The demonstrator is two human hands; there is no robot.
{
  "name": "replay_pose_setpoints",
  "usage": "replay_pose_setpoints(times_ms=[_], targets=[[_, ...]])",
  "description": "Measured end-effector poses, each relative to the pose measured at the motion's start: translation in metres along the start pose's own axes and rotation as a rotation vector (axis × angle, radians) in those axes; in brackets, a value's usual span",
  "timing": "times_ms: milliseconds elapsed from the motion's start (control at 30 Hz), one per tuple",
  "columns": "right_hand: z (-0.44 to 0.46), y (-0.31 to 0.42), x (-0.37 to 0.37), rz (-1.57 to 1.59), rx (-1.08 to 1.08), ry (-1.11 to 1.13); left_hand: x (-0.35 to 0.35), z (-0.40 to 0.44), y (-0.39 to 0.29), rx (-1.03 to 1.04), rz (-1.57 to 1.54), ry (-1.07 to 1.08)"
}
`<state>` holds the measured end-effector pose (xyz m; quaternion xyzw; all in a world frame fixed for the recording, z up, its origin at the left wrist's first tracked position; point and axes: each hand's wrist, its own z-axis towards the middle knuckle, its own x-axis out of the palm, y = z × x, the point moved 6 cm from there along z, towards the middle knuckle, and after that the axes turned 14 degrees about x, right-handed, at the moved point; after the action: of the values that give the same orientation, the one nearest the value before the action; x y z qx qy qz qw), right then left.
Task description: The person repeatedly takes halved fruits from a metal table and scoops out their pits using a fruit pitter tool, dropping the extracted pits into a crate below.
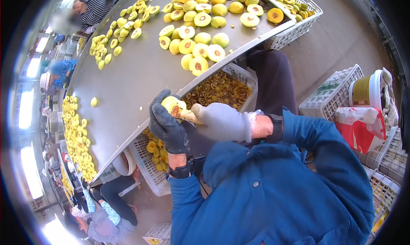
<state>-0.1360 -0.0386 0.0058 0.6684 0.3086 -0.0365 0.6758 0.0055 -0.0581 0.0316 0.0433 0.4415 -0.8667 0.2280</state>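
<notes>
My left hand (170, 127), in a dark grey glove, is closed around a yellow peach half (171, 104) with its reddish-brown centre facing my right hand. My right hand (222, 120), in a pale grey glove with yellow-stained fingertips, is closed on a small tool, of which only a bit of thin metal (181, 119) shows at the fruit. Its handle is hidden in the fist. Both hands are together just off the table's near edge. Cut peach halves (200, 50), many with pits, lie on the metal table (128, 80) beyond them.
Under the table edge stand a crate of brown pits (220, 89) and a white crate with yellow pieces (143, 159). More peaches fill a crate (294, 35) at the table's end. Stacked crates and a bucket (365, 91) are on the right. Other people sit along the table's far side.
</notes>
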Motion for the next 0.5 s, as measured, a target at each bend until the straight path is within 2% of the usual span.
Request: replay_pose_setpoints(times_ms=[100,167,200,300,367,500], targets=[[0.007,0.004,0.008,0.457,-0.091,0.129,-0.001,0.004,-0.008,-0.025,-0.078,0.032],[0.001,-0.001,0.012,0.633,0.273,0.494,0.003,0.006,-0.011,-0.043,-0.170,0.014],[-0.010,0.002,0.008,0.713,0.462,0.677,0.005,0.007,-0.013,-0.014,-0.187,0.084],[-0.025,0.016,-0.016,0.697,0.561,0.813,-0.004,0.013,-0.020,0.083,-0.181,0.322],[-0.032,0.020,-0.011,0.909,0.591,0.923,-0.003,0.023,-0.031,0.178,-0.123,0.535],[-0.041,0.024,0.004,1.248,0.560,0.961,0.004,0.015,-0.028,0.027,-0.359,0.294]])
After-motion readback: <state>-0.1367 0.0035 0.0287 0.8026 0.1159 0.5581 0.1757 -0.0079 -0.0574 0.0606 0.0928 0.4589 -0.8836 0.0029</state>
